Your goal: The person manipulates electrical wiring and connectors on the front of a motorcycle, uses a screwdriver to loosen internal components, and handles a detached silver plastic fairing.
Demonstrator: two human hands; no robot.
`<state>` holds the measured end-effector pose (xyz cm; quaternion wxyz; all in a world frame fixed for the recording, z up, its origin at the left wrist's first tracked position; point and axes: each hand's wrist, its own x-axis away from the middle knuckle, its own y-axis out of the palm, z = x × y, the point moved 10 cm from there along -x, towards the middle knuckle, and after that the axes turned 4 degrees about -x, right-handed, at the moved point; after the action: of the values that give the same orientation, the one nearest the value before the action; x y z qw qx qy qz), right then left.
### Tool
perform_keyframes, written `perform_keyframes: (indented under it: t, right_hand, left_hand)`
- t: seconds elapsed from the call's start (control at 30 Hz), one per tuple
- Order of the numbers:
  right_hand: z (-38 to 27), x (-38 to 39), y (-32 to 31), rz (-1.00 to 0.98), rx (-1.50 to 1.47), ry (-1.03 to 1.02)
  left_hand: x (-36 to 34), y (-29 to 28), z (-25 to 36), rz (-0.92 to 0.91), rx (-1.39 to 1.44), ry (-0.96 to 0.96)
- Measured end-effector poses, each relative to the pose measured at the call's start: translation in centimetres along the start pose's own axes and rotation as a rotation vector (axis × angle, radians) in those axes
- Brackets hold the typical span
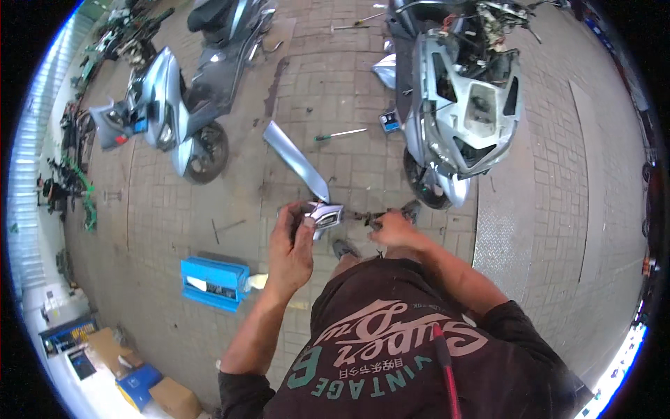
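My left hand [293, 241] is closed round a silver trim piece [326, 218] with a dark recess, held in front of my body. Beyond it, a long silver-blue body panel [296, 162] runs up and to the left. Its near end meets the trim piece in view; whether they are joined I cannot tell. My right hand [395, 229] is closed, its fingertips at a small dark object [368, 218] just right of the trim piece. The kind of this object is too small to make out.
A partly stripped scooter [467, 105] stands at the far right, another scooter [174, 105] at the far left. On the paving lie a screwdriver [340, 135] and a small blue box [389, 122]. A blue toolbox [213, 283] sits left of me, cardboard boxes [174, 398] at lower left.
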<state>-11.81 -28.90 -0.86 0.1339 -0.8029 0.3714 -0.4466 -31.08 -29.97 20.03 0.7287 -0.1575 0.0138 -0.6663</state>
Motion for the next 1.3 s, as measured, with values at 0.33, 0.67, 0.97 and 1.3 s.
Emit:
perform_keyframes:
  t: [0.33,0.67,0.97,1.3]
  right_hand:
    - [11.3,2.5,-16.9,0.292,0.376,0.006]
    - [20.9,-1.5,-38.0,1.066,0.021,0.42]
    - [21.2,-3.5,-38.6,1.142,0.209,0.35]
    - [9.3,-2.9,-36.4,0.795,-0.768,-0.091]
  left_hand:
    - [-7.2,4.6,1.0,0.102,0.124,-0.037]
    - [-14.9,12.5,3.1,0.051,0.029,-0.079]
    - [-25.5,19.2,8.0,-0.188,-0.26,0.118]
    - [-29.3,27.9,6.3,-0.711,-0.189,0.09]
